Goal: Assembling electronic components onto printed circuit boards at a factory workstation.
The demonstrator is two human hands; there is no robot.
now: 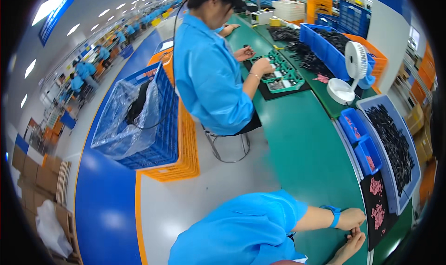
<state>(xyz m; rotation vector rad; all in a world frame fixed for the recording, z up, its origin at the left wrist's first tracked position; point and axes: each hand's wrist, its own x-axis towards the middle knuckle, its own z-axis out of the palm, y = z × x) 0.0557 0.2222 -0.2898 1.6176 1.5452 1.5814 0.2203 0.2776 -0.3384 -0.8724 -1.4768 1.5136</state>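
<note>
Over the green workbench (306, 158), at the lower right, my left hand (351, 218) wears a blue wristband (334, 216) and has its fingers curled closed. Just below it my right hand (352, 247) meets it, fingertips pinched together. A small dark bit shows by the fingers; what the hands hold is too small to name. Right beside them lies a black mat (369, 204) with loose piles of small pink parts (377, 216). Beyond it stands a grey-blue tray (415, 184) heaped with thin black parts (390, 144).
Two small blue bins (368, 154) hold pink pieces near a white fan (356, 63). A co-worker in blue (209, 74) handles a green tray (278, 72) farther along the bench. Blue crate (158, 146) with plastic lining sits on orange crates (188, 158) at left.
</note>
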